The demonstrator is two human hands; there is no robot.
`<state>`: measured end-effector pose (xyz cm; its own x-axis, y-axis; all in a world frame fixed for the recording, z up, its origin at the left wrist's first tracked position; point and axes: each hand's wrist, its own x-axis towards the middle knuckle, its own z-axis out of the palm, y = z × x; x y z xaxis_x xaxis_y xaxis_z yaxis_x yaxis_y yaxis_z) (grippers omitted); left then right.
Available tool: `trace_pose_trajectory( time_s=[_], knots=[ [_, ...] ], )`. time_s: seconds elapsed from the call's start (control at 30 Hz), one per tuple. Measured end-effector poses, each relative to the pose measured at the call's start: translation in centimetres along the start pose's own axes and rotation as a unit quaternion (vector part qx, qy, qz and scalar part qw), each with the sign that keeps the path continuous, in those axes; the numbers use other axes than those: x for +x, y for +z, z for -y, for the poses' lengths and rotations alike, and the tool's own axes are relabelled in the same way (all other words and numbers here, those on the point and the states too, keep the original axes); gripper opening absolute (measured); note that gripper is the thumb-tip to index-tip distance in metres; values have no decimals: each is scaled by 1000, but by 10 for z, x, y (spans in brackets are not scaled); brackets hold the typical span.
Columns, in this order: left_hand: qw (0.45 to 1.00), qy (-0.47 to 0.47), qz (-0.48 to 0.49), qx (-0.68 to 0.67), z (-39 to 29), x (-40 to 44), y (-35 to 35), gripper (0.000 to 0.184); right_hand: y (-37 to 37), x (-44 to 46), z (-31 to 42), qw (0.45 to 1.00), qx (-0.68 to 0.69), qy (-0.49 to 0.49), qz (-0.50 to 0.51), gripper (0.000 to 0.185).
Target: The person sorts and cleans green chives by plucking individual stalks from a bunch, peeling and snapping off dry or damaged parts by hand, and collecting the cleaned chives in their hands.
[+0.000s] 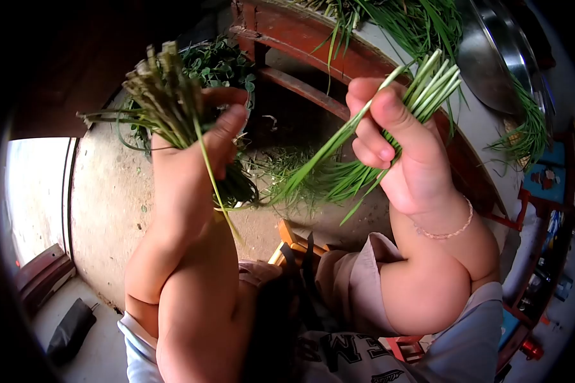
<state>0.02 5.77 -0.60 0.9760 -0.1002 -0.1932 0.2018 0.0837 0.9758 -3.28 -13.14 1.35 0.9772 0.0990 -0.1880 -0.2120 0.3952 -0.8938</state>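
Note:
My left hand (201,150) is closed round a thick bunch of uncleaned green stalks (166,96), their brownish ends pointing up; one long thin yellow-green blade hangs down beside the wrist. In my right hand (406,137) is a smaller bunch of clean stalks (434,86) with white ends up and green leaves trailing down to the left. Thumb and fingers of that hand also pinch one stalk at the bunch's near side. The two bunches are apart.
More long green leaves (421,25) lie on the red-edged table (300,45) beside a metal basin (501,51). A container of round leafy greens (220,67) stands behind my left hand. Leaf scraps (287,169) lie on the floor. Shelves with items stand at right.

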Motion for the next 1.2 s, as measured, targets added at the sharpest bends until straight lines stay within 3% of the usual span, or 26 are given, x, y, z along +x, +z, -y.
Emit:
trace_pose_trajectory(
  time_s=[0.1, 0.13, 0.2, 0.3, 0.43, 0.53, 0.73, 0.83, 0.9, 0.97, 1.03, 1.07, 1.2],
  knots=[
    [997, 0, 80, -20, -2, -7, 9, 14, 7, 0, -1, 999, -46, 18, 1, 24],
    [992, -38, 116, 44, -7, -10, 9, 27, 11, -1, 0, 998, -48, 27, -4, 23],
    [985, 23, 168, 19, -2, -10, 11, 32, 12, -1, 0, 998, -62, 30, -2, 23],
    [981, 32, 193, -1, -5, -13, 12, 29, 15, -2, 0, 995, -90, 34, 6, 23],
    [981, -17, 194, -4, -8, -14, 9, 24, 19, -2, -3, 992, -126, 9, 21, 22],
    [979, 62, 186, 50, -4, -13, 8, 17, 17, -2, -6, 990, -144, 0, 11, 20],
    [984, 48, 169, -10, 0, -14, 13, 13, 21, -4, -8, 990, -137, -22, 15, 17],
    [985, 57, 157, 36, -3, -14, 18, 13, 21, -6, -6, 994, -110, 2, -4, 17],
    [970, 177, 163, 36, 4, -11, 18, 14, 18, -4, -5, 993, -117, -7, 5, 17],
    [967, 161, 172, 98, -1, -10, 14, 16, 18, -5, -4, 993, -120, -14, 16, 18],
    [907, 328, 185, 189, 4, 1, 13, 13, 20, -6, -3, 990, -138, -6, 12, 18],
    [912, 352, 179, 113, 7, 4, 16, 16, 20, -6, -3, 992, -129, -6, 7, 18],
    [889, 395, 164, 162, 10, 8, 13, 19, 18, -7, -5, 992, -121, -8, -21, 17]
  ],
)
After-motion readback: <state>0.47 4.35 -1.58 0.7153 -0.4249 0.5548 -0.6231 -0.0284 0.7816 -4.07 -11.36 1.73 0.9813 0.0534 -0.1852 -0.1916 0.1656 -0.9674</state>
